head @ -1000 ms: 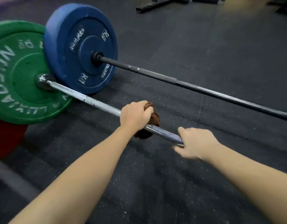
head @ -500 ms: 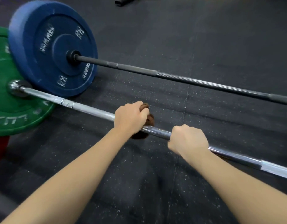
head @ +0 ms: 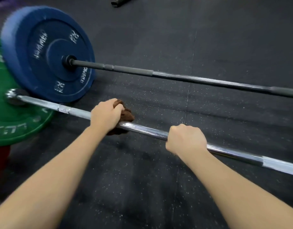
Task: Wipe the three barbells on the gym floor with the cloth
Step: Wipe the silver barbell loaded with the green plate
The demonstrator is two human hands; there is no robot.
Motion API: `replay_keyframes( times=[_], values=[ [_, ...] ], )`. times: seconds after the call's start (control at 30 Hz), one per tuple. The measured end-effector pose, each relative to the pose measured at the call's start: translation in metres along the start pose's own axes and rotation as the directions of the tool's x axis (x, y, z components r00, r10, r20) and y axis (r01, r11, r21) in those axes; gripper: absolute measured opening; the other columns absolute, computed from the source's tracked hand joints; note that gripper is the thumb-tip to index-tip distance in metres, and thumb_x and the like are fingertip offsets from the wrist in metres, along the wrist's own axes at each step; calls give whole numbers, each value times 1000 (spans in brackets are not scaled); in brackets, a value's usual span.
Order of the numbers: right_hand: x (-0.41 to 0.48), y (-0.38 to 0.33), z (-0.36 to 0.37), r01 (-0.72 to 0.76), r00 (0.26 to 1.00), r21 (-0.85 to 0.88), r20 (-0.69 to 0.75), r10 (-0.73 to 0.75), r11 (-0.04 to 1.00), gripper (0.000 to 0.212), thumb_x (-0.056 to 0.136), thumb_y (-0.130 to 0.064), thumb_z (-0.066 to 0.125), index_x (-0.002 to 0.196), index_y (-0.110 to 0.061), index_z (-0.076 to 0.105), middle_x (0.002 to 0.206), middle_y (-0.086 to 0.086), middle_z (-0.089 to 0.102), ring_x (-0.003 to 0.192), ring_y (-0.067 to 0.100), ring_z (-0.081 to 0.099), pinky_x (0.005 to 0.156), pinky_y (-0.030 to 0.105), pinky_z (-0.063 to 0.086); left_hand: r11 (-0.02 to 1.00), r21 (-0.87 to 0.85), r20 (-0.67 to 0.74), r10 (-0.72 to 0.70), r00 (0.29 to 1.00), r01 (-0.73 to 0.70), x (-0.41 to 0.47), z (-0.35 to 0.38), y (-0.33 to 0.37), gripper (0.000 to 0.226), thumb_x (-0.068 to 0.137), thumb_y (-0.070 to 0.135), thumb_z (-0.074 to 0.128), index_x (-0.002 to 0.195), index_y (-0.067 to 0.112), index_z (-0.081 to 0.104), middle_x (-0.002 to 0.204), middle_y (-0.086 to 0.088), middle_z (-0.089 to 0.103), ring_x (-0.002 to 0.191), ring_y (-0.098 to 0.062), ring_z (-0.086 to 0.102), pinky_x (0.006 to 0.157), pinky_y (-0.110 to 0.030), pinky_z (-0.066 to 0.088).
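Note:
A chrome barbell with a green plate lies across the black gym floor from left to lower right. My left hand grips a brown cloth wrapped round this bar. My right hand grips the bare bar a little to the right of the cloth. Behind it lies a dark barbell with a blue plate. At the left edge a red plate shows below the green one; its bar is out of view.
Black speckled rubber mats cover the floor, with seams running between them. A dark piece of equipment pokes in at the top edge. The mats stretch on beyond the dark bar and below my arms.
My right hand, which hovered loosely at the bar a second ago, now grips it. The left hand stays on the cloth at about the same spot. The view has shifted a little.

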State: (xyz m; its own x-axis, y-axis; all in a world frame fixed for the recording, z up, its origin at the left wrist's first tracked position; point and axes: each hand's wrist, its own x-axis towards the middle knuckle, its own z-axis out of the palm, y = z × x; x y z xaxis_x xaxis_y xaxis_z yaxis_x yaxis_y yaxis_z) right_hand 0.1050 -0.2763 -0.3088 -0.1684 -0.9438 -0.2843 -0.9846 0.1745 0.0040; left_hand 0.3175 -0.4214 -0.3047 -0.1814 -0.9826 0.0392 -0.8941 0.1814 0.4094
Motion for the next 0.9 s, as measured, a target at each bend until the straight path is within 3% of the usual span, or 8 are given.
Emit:
replay_keyframes(
  times=[0.13, 0.3, 0.5, 0.73, 0.8, 0.9],
  values=[
    [-1, -2, -1, -8, 1000, -5, -10, 8, 1000, 20, 88, -20, 54, 71, -20, 44, 67, -1, 49, 61, 26, 51, 62, 33, 43, 992, 111, -1, 67, 998, -66, -18, 14, 31, 22, 98, 39, 51, 93, 20, 61, 93, -10, 69, 82, -34, 53, 73, -38, 37],
    [-3, -4, -2, -2, 999, -12, -49, 1, 1000, 12, 92, -30, 54, 85, -21, 50, 67, -2, 43, 68, 27, 53, 65, 33, 44, 984, 36, 70, 174, 982, -177, -42, 38, 78, 25, 97, 41, 49, 91, 19, 59, 82, -1, 62, 77, -31, 51, 71, -38, 40],
    [-8, 0, -10, 25, 1000, 12, -2, -25, 1000, 30, 93, -52, 50, 91, -22, 52, 77, -2, 53, 70, 25, 57, 67, 33, 49, 987, -5, 59, 162, 985, -161, -44, 35, 75, 27, 97, 43, 48, 89, 20, 59, 84, -4, 68, 80, -34, 60, 70, -38, 40],
    [-31, 47, -13, 189, 982, -66, 46, -186, 980, 50, 90, -77, 39, 103, -29, 42, 94, -6, 62, 78, 23, 61, 64, 34, 46, 989, 12, 60, 149, 987, -150, -42, 37, 74, 26, 98, 44, 48, 89, 22, 59, 84, -1, 68, 78, -29, 57, 68, -36, 36],
    [-32, 62, -6, 142, 988, -104, 79, -134, 984, 48, 93, -75, 41, 100, -28, 41, 92, -4, 60, 75, 23, 56, 65, 34, 45, 988, 9, 61, 152, 987, -153, -42, 38, 73, 26, 98, 44, 48, 88, 23, 59, 81, 1, 67, 77, -27, 59, 68, -36, 38],
    [-28, 64, -2, 93, 993, -87, 75, -87, 992, 41, 97, -64, 46, 101, -24, 56, 87, -2, 58, 77, 24, 60, 67, 34, 46, 989, -7, 54, 149, 987, -148, -42, 41, 74, 23, 97, 42, 50, 87, 24, 60, 80, 2, 67, 76, -26, 60, 69, -37, 42]
  ],
)
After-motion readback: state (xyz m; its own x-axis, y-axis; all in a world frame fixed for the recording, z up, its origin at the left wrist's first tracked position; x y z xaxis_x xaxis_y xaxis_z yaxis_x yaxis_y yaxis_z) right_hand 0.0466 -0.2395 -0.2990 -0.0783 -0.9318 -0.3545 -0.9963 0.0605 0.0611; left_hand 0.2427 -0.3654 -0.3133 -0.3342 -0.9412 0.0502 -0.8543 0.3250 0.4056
